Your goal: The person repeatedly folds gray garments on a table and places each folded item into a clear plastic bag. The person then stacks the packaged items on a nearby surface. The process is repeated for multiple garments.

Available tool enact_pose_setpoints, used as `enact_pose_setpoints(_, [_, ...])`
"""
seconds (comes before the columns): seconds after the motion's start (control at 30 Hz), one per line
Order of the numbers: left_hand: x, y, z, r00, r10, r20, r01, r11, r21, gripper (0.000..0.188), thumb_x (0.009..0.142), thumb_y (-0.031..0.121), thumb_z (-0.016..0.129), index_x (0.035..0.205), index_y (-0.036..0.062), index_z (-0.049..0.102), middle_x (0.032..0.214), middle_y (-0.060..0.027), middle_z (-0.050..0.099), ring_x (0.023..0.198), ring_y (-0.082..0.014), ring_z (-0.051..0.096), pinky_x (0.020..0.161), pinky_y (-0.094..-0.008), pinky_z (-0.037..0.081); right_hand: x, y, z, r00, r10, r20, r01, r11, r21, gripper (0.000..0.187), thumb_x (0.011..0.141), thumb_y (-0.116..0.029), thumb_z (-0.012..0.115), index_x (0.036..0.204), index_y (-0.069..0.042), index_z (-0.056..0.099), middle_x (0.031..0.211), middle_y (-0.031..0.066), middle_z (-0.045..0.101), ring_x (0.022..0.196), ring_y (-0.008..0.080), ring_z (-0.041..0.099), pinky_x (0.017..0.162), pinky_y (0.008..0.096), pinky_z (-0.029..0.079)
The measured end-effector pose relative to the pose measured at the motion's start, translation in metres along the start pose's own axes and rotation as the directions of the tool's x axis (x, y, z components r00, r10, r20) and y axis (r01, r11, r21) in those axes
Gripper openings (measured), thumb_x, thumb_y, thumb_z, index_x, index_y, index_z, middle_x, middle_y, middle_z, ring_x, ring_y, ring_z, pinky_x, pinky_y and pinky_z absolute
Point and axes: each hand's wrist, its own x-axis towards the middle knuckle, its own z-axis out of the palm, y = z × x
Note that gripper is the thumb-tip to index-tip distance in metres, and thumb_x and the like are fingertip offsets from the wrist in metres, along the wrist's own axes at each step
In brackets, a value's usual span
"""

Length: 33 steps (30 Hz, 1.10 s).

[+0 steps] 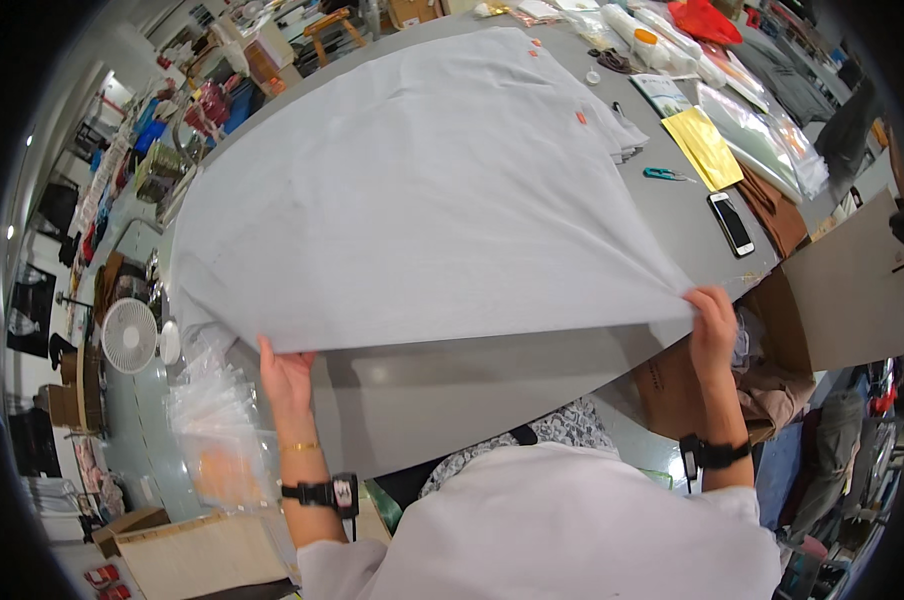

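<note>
A wide sheet of light grey fabric covers most of the table, its near edge stretched nearly straight between my hands. My left hand grips that edge at the near left, the fingers partly hidden by the cloth. At the near right, my right hand pinches the fabric's corner, and creases fan out from there. The cloth's near edge looks slightly raised, with a shadow on the table below it. Small orange tags mark the fabric's far right side, where several layers show.
Right of the cloth lie teal thread snips, a phone and a yellow packet. Clear plastic bags hang at the table's left edge near a white fan. An open cardboard box stands at the near right.
</note>
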Motion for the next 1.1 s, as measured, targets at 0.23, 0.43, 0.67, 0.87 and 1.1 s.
enact_pose_setpoints(0.23, [0.129, 0.019, -0.08, 0.961, 0.109, -0.256, -0.205, 0.899, -0.387, 0.04, 0.105, 0.021, 0.058, 0.139, 0.0004, 0.054, 0.139, -0.0147, 0.061, 0.125, -0.0331, 0.059, 0.108, -0.0494, 0.05, -0.089, 0.085, -0.06, 0.805, 0.504, -0.313, -0.41, 0.854, 0.321, 0.025, 0.102, 0.003, 0.049, 0.12, 0.001, 0.066, 0.118, 0.0087, 0.068, 0.107, 0.0213, 0.065, 0.093, 0.0334, 0.053])
enact_pose_setpoints(0.43, [0.139, 0.067, -0.13, 0.597, 0.292, -0.747, -0.418, 0.908, 0.021, 0.041, 0.103, 0.014, 0.061, 0.137, -0.0064, 0.051, 0.131, -0.0204, 0.061, 0.117, -0.0314, 0.062, 0.096, -0.0456, 0.055, -0.022, 0.19, -0.05, 0.538, 0.79, -0.294, -0.56, 0.596, 0.576, 0.027, 0.106, -0.01, 0.056, 0.129, 0.002, 0.065, 0.124, 0.0119, 0.068, 0.106, 0.0189, 0.067, 0.092, 0.0312, 0.056])
enact_pose_setpoints(0.67, [0.069, 0.063, 0.006, 0.732, 0.646, 0.217, -0.354, 0.089, 0.931, 0.026, 0.098, 0.013, 0.066, 0.12, 0.0016, 0.06, 0.106, -0.019, 0.071, 0.083, -0.0341, 0.07, 0.072, -0.0367, 0.056, 0.195, -0.071, 0.174, 0.959, -0.2, 0.2, 0.07, 0.853, 0.516, 0.03, 0.084, 0.013, 0.066, 0.108, -0.005, 0.072, 0.133, 0.0076, 0.062, 0.12, 0.0238, 0.063, 0.093, 0.0337, 0.057])
enact_pose_setpoints(0.87, [0.022, 0.047, 0.081, 0.533, 0.456, 0.713, -0.681, -0.269, 0.681, 0.027, 0.087, 0.009, 0.073, 0.111, 0.0047, 0.062, 0.095, -0.014, 0.066, 0.085, -0.0352, 0.066, 0.069, -0.0438, 0.052, 0.23, -0.306, 0.264, 0.489, -0.862, 0.13, 0.524, 0.41, 0.747, 0.02, 0.075, 0.005, 0.076, 0.092, -0.005, 0.073, 0.133, 0.0071, 0.063, 0.088, 0.0279, 0.069, 0.074, 0.0393, 0.056])
enact_pose_setpoints(1.1, [-0.046, -0.031, 0.074, 0.446, 0.311, 0.839, -0.826, -0.217, 0.52, 0.048, 0.085, 0.029, 0.081, 0.114, -0.0018, 0.059, 0.111, -0.0204, 0.064, 0.101, -0.0371, 0.064, 0.085, -0.0446, 0.053, 0.27, -0.274, 0.2, 0.669, -0.729, 0.141, 0.517, 0.594, 0.616, 0.023, 0.082, 0.002, 0.07, 0.102, -0.008, 0.074, 0.105, 0.009, 0.068, 0.092, 0.0332, 0.068, 0.079, 0.04, 0.056])
